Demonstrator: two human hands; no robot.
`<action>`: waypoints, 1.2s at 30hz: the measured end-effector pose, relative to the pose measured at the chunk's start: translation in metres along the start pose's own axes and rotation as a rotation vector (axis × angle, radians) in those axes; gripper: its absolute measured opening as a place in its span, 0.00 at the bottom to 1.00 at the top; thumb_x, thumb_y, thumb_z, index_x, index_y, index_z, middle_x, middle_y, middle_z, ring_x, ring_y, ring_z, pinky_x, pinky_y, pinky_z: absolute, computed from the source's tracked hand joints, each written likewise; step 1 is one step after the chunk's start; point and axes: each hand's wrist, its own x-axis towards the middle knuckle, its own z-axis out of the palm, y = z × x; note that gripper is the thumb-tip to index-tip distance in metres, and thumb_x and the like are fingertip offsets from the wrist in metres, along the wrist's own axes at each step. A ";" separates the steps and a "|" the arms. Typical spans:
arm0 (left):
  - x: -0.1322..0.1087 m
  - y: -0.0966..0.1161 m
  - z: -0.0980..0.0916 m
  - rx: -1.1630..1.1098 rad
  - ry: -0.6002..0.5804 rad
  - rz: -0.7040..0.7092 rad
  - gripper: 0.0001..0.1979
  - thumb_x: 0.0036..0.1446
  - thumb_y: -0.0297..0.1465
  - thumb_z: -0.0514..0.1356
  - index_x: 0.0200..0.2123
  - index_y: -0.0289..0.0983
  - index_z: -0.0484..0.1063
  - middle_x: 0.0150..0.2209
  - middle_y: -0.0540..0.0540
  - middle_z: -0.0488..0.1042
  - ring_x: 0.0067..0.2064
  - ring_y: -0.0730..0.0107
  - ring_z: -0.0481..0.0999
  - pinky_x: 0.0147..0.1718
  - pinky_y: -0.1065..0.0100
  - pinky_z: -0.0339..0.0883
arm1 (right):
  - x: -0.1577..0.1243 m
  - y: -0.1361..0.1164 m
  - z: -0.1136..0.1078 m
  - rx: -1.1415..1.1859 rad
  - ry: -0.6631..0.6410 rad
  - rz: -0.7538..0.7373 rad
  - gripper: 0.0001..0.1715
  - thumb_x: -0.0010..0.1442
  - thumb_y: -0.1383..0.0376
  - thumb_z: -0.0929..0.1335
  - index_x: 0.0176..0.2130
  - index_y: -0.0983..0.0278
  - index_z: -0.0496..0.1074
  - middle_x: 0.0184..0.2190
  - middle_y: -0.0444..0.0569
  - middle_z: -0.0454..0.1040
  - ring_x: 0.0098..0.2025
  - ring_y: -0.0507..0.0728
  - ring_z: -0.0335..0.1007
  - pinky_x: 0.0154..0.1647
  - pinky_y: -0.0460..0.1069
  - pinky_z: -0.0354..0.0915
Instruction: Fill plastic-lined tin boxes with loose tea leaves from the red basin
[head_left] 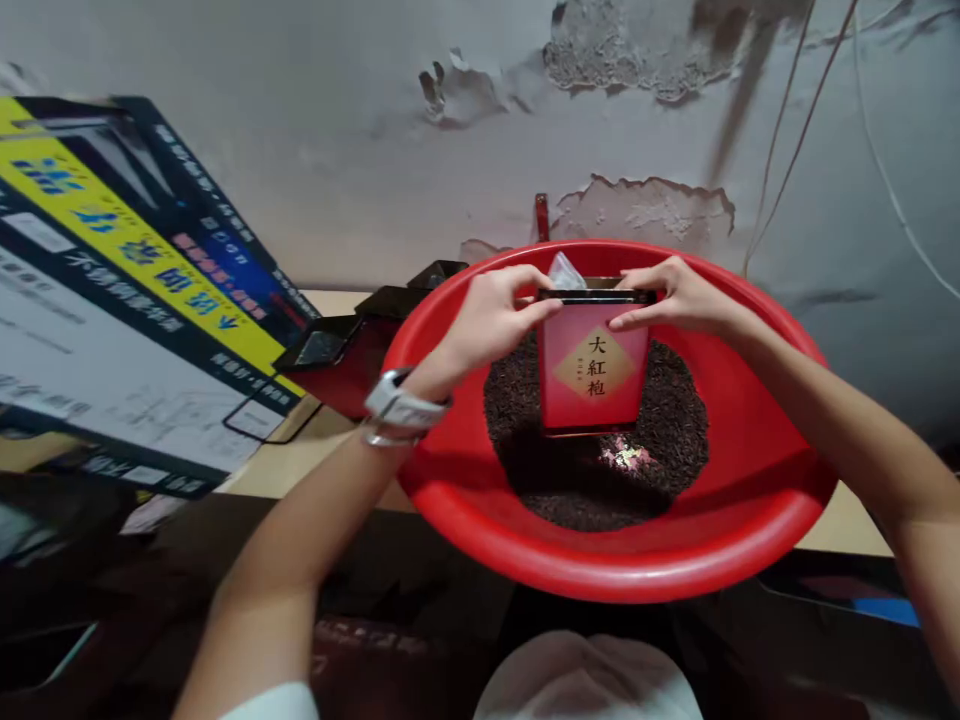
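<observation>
Both hands hold a red tea tin (562,395) upright over a wide red basin (765,440). My left hand (502,310) grips the tin's upper left edge, fingers behind and thumb in front. At its upper right edge my right hand (667,295) is closed the same way. A clear plastic bag corner (566,272) sticks up from the tin's open top. Beneath lies a bed of dark loose tea leaves (682,410) in the basin, with a small pinkish, shiny patch (628,456) on it. The tin's front has a gold diamond label with dark characters.
More open red tins (330,360) with dark rims stand left of the basin on a pale wooden table (277,465). A large printed cardboard box (135,290) leans farther left. Behind is a peeling wall (360,150) with hanging cords (795,120) at right.
</observation>
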 end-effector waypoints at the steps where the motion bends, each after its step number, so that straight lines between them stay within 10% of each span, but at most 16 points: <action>1: 0.011 -0.017 0.019 -0.018 -0.052 -0.002 0.09 0.54 0.33 0.61 0.32 0.31 0.73 0.32 0.47 0.74 0.37 0.67 0.75 0.40 0.60 0.70 | -0.006 0.021 0.007 -0.032 -0.027 0.037 0.24 0.52 0.50 0.70 0.30 0.71 0.75 0.30 0.46 0.73 0.39 0.53 0.68 0.49 0.54 0.62; 7: 0.004 -0.072 0.087 0.307 -0.357 0.167 0.04 0.53 0.27 0.60 0.27 0.35 0.68 0.34 0.44 0.73 0.41 0.63 0.70 0.42 0.62 0.67 | -0.018 0.078 0.056 -0.374 -0.334 -0.017 0.14 0.55 0.61 0.70 0.23 0.68 0.73 0.24 0.48 0.73 0.34 0.53 0.67 0.52 0.55 0.57; 16: -0.006 -0.083 0.081 0.435 -0.498 0.247 0.04 0.54 0.30 0.59 0.27 0.38 0.69 0.33 0.43 0.73 0.38 0.62 0.68 0.43 0.60 0.64 | -0.024 0.062 0.074 -0.476 -0.497 0.020 0.16 0.60 0.60 0.66 0.30 0.70 0.77 0.28 0.55 0.75 0.32 0.54 0.67 0.33 0.48 0.55; 36: -0.007 -0.080 0.073 0.467 -0.556 0.252 0.05 0.57 0.30 0.57 0.31 0.35 0.68 0.33 0.44 0.72 0.40 0.62 0.66 0.36 0.65 0.63 | -0.019 0.049 0.072 -0.463 -0.558 0.044 0.18 0.61 0.60 0.65 0.39 0.71 0.78 0.34 0.59 0.77 0.33 0.55 0.68 0.35 0.50 0.56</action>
